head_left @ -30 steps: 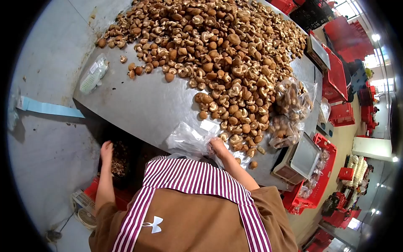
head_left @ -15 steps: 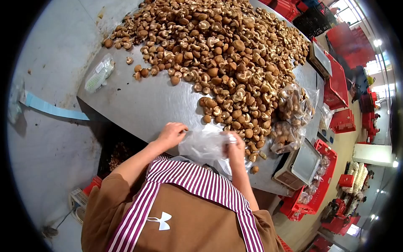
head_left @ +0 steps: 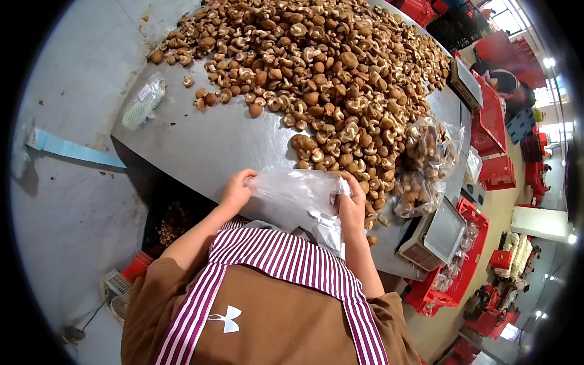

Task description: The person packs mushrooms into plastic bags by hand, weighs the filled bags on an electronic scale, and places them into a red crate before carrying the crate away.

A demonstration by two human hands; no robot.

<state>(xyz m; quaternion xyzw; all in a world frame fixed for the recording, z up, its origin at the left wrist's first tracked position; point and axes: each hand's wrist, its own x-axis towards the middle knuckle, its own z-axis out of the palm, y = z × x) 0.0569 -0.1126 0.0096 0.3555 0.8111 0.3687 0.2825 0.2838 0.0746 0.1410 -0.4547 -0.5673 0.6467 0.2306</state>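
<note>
Stretched between my two hands is a clear plastic bag (head_left: 291, 193), held just in front of my striped apron at the table's near edge. My left hand (head_left: 237, 190) pinches its left end. At the other end my right hand (head_left: 351, 198) is closed on the bag's edge, with thumb and fingers together. Beyond the bag spreads a big heap of shiitake mushrooms (head_left: 322, 79), the closest ones lying beside my right hand. Two filled bags of mushrooms (head_left: 431, 149) rest on the heap's right side.
A scale (head_left: 433, 237) stands at the table's right edge, beside a red crate (head_left: 465, 255) holding packed bags. Another scale (head_left: 467, 85) sits farther back. A green-white mesh bundle (head_left: 145, 102) lies on the metal table (head_left: 201, 146) at left. Blue tape (head_left: 79, 151) hangs at far left.
The bag was bunched and blurred; now it is pulled out wide between my hands. My left hand has shifted slightly left, my right hand slightly right.
</note>
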